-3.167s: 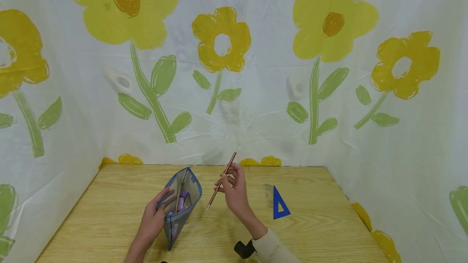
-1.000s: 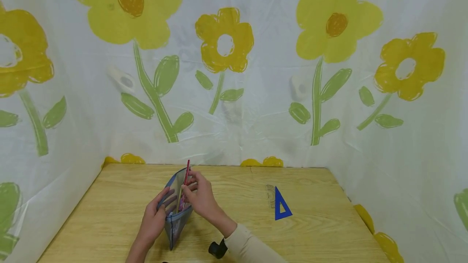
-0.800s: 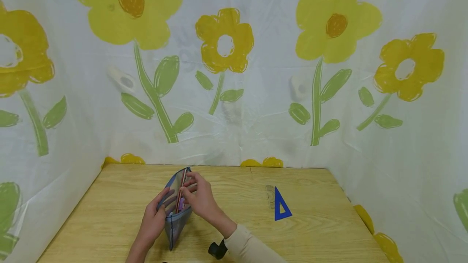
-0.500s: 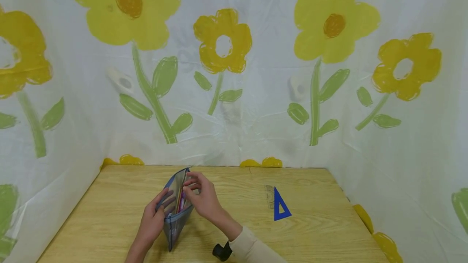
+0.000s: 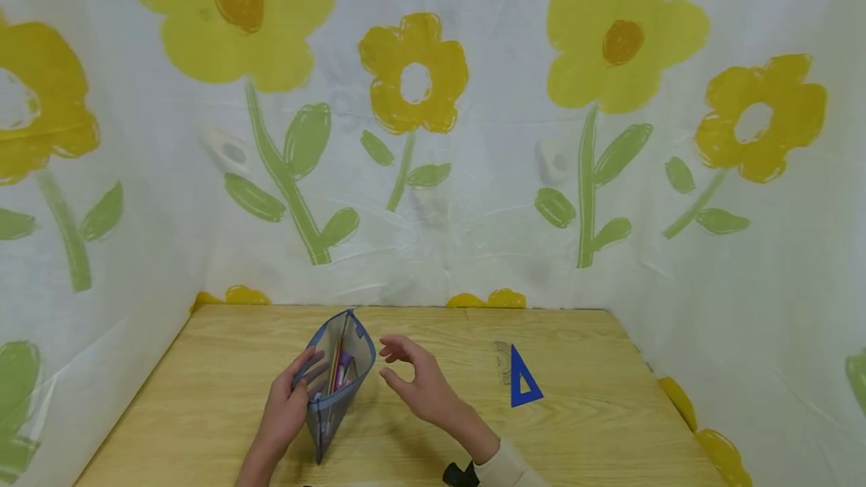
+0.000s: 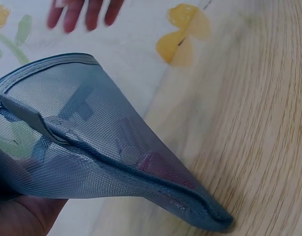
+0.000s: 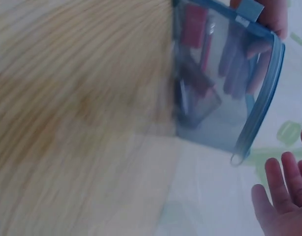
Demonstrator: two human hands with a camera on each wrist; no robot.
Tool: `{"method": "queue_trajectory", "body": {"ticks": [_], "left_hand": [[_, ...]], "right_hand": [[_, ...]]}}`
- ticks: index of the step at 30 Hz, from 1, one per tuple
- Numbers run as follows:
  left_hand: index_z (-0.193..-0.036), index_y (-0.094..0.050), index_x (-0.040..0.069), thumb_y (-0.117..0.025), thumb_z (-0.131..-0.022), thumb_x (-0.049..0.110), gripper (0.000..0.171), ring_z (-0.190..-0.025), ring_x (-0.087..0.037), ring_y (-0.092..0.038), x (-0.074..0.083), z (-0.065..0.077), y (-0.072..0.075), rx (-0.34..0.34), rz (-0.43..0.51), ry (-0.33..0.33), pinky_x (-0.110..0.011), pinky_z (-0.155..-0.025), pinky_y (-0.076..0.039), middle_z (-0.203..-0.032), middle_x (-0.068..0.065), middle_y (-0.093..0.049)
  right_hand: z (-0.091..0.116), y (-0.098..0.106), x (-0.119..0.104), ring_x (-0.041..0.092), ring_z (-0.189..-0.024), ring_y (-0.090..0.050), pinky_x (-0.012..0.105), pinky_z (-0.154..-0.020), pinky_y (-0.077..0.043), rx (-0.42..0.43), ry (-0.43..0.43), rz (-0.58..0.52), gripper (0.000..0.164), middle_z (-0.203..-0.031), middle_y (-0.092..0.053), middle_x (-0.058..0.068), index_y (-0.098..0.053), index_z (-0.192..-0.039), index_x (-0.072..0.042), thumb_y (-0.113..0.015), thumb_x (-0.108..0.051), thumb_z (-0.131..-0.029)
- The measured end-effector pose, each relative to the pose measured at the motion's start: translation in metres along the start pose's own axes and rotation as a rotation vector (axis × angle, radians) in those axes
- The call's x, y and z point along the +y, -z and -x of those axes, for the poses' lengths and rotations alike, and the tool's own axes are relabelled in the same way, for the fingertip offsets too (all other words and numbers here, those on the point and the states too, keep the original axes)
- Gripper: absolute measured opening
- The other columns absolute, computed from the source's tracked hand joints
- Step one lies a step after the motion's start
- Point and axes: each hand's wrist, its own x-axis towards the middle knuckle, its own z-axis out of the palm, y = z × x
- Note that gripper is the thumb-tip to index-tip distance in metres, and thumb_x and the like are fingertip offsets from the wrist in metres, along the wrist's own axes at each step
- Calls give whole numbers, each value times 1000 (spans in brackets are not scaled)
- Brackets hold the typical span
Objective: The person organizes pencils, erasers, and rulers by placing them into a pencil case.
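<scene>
A blue mesh pencil case (image 5: 331,415) stands tilted on the table with its zipped mouth spread apart. My left hand (image 5: 284,400) grips its left side, the fingers reaching inside the mouth and the thumb outside. Within the case lean pencils (image 5: 334,368), beside a purple item (image 5: 346,364) whose kind is unclear. Through the mesh in the right wrist view, a reddish block (image 7: 194,24) shows. My right hand (image 5: 429,389) is just right of the case, apart from it, fingers and thumb spread and holding nothing.
Right of my right hand, a blue set square (image 5: 516,382) lies on the wooden table (image 5: 582,434), next to a clear protractor (image 5: 503,361). Flower-printed white cloth (image 5: 487,246) hangs around the back and sides. A black device (image 5: 458,475) sits at my right wrist.
My right hand brought the red-striped pencil left and lowered it into the case, let go, and has drawn back to the right. The left hand keeps its hold on the case.
</scene>
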Motion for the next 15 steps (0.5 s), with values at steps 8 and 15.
{"method": "queue_trajectory", "body": {"ticks": [8,15], "left_hand": [[-157,-19,-10,-19,-99,-10,58,-141,-49,-41,2,0,-1,3,-4,16,-39,-108,-51,-156,-31,-35],[-157,-19,-11,-19,-99,-11,58,-141,-49,-41,3,-1,-1,5,-11,22,-41,-109,-50,-156,-32,-34]], "right_hand": [[20,31,27,26,-114,-63,52,-105,-52,27,-74,79,44,-125,-63,2,-52,-144,-15,-63,-15,-101],[40,59,36,27,-112,-62,59,-102,-51,94,-141,135,50,-124,-63,4,-51,-144,-10,-69,-13,-97]]}}
